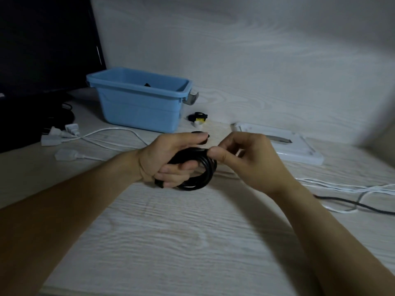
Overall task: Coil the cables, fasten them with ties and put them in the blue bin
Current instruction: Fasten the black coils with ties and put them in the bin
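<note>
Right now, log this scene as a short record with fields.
left hand: grips the coiled black cable
right hand: pinches the top of the coil
blue bin: behind the hands, something dark inside, too little shows to identify
white cables: loose on the table, left and right
ties: small black and yellow items beside the bin, likely ties
white tray: right of the hands

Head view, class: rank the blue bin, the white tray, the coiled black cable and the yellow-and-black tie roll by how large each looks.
1. blue bin, clearly the largest.
2. white tray, flatter and partly behind the right hand.
3. coiled black cable, partly covered by the left hand; nearer the camera, so unsure.
4. tie roll, smallest.
</note>
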Tool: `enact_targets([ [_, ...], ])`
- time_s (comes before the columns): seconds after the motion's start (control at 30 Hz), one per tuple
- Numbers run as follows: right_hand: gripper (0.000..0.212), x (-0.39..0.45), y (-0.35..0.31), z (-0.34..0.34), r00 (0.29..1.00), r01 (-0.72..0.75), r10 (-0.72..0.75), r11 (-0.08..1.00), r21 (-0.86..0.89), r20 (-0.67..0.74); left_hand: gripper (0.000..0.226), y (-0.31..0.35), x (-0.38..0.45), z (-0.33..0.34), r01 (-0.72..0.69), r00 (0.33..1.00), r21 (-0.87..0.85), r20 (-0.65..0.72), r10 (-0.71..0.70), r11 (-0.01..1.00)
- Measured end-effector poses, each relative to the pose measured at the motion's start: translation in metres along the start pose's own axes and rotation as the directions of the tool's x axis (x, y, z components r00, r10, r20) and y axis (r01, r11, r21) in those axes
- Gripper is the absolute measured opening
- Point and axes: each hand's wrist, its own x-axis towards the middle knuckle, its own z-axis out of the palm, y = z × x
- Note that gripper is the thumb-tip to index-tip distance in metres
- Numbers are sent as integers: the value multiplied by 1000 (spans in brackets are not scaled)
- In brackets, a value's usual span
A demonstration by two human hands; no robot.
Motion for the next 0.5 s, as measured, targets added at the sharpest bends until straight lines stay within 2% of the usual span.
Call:
enact_targets([
  [0.03, 38, 0, 1, 7, 999, -37, 35, 997, 68, 34, 57, 0, 1, 1, -4, 1000, -42, -6, 4, 999],
  [0.1, 44, -3, 3, 20, 986, -126, 99, 968, 216, 133, 61, -1, 3, 3, -4, 994, -69, -113, -4, 998],
  [0.23, 67, -3, 2, 29, 913, -399, 285, 780, 483, 293, 59, -6, 8, 10, -56, 957, -97, -287, 26, 994],
  [0.33, 71, -1, 3, 29, 890, -453, 315, 689, 567, 328, 53, -6, 11, 16, -105, 942, -141, -333, 53, 984],
  [0.5, 56, -2, 0, 28, 865, -502, 283, 527, 686, 415, 52, -2, 14, 21, -128, 899, -125, -434, 61, 984],
])
